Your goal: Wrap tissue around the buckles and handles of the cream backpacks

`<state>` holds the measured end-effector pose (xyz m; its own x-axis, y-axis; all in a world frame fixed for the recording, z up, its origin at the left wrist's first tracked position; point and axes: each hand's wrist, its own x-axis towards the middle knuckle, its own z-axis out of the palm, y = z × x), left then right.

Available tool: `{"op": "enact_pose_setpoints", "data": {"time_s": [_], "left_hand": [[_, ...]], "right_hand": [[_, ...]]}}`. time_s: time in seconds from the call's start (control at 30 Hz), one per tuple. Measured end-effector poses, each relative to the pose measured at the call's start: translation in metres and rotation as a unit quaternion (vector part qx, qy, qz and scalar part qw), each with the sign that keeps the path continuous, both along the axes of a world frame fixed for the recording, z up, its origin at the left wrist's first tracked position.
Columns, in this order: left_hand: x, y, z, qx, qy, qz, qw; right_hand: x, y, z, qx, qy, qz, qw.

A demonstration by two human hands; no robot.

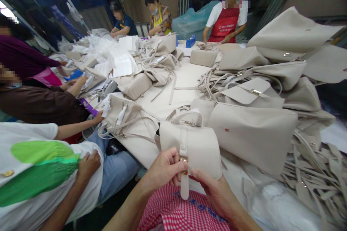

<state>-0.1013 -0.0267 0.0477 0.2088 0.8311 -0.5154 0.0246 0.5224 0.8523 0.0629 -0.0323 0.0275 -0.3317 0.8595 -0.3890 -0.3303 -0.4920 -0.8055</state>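
In front of me on the table edge stands a small beige handbag [202, 144], its flap facing me and its top handle [199, 116] upright. A strap [184, 187] with a gold-coloured buckle runs down the flap, and its free end hangs below the edge. My left hand [169, 168] pinches this strap at the buckle. My right hand [213, 186] holds the lower edge of the flap, with its thumb on the front close to the strap; its other fingers are hidden behind the flap.
Beige bags [255, 130] are piled on the right, above a heap of loose straps [314, 173]. Another bag [121, 112] lies left, near a seated co-worker's hand [99, 117]. White packing sheets [119, 61] cover the far left. Several co-workers surround the table [187, 74].
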Motion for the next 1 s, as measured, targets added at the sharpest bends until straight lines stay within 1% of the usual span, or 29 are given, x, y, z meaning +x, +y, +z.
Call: {"op": "enact_pose_setpoints", "data": {"time_s": [0.13,0.23,0.37,0.57,0.67,0.77,1.0], "left_hand": [[-0.001,0.0,0.0,0.014,0.009,-0.004,1.0],[-0.001,0.0,0.002,0.012,0.011,-0.016,1.0],[0.002,0.0,0.006,0.004,0.038,-0.014,0.999],[0.004,-0.002,0.004,0.029,0.058,-0.001,0.998],[0.003,-0.001,0.004,0.017,0.036,-0.011,0.999],[0.002,0.001,0.005,0.007,0.016,-0.022,1.0],[0.005,0.002,0.002,-0.002,0.052,-0.01,0.999]], "right_hand": [[0.001,0.003,0.002,0.013,-0.044,0.004,0.999],[0.001,0.003,0.002,0.013,-0.046,0.001,0.999],[0.001,0.003,0.004,0.032,-0.058,-0.002,0.998],[0.0,0.005,0.014,0.033,-0.072,-0.002,0.997],[0.0,0.004,0.016,0.03,-0.068,-0.004,0.997],[0.001,0.002,0.014,0.028,-0.063,-0.004,0.998],[0.0,0.001,-0.001,0.017,-0.057,-0.022,0.998]]}}
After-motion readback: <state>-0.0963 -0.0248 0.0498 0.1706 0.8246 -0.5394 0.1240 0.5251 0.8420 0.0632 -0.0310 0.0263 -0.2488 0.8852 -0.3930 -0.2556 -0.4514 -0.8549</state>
